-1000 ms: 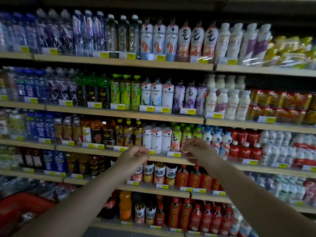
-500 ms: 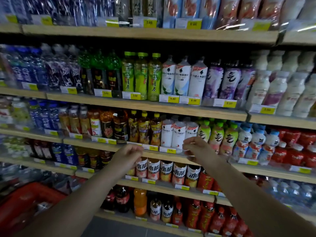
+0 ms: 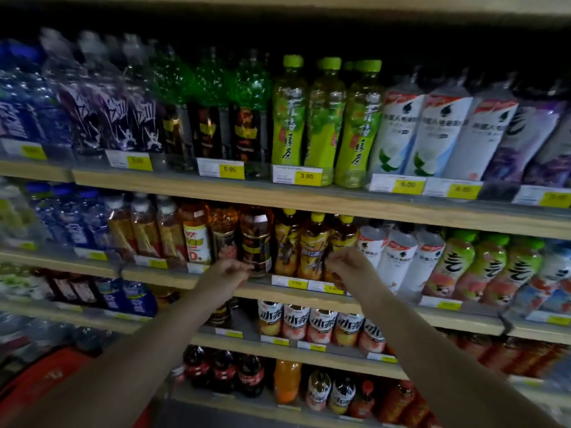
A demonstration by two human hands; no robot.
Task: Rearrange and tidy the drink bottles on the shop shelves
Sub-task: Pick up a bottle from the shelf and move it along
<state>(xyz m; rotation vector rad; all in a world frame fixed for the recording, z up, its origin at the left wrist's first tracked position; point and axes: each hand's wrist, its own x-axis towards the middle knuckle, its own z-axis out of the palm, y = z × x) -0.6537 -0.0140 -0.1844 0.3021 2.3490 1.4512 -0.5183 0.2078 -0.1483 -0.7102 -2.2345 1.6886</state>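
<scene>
Both my arms reach to the middle shelf [image 3: 173,274]. My left hand [image 3: 227,274] is loosely curled, its fingertips at the base of an amber bottle with a dark label [image 3: 255,239]. My right hand [image 3: 350,267] has thumb and fingers pinched in front of the lower part of the rightmost of three yellow-capped tea bottles [image 3: 341,234]. It hides that bottle's base, and blur keeps me from seeing whether it grips the bottle. The other two yellow-capped bottles [image 3: 312,245] stand between my hands.
White-labelled bottles [image 3: 398,257] stand right of my right hand, and orange-labelled ones [image 3: 196,239] left of my left hand. Green tea bottles [image 3: 290,118] fill the shelf above, small tea bottles [image 3: 296,322] the shelf below. A red basket [image 3: 46,381] sits low on the left.
The view has closed in on the shelves and shifted left. Both hands have moved from the white and green bottles to the amber and yellow-capped bottles, close to their bases.
</scene>
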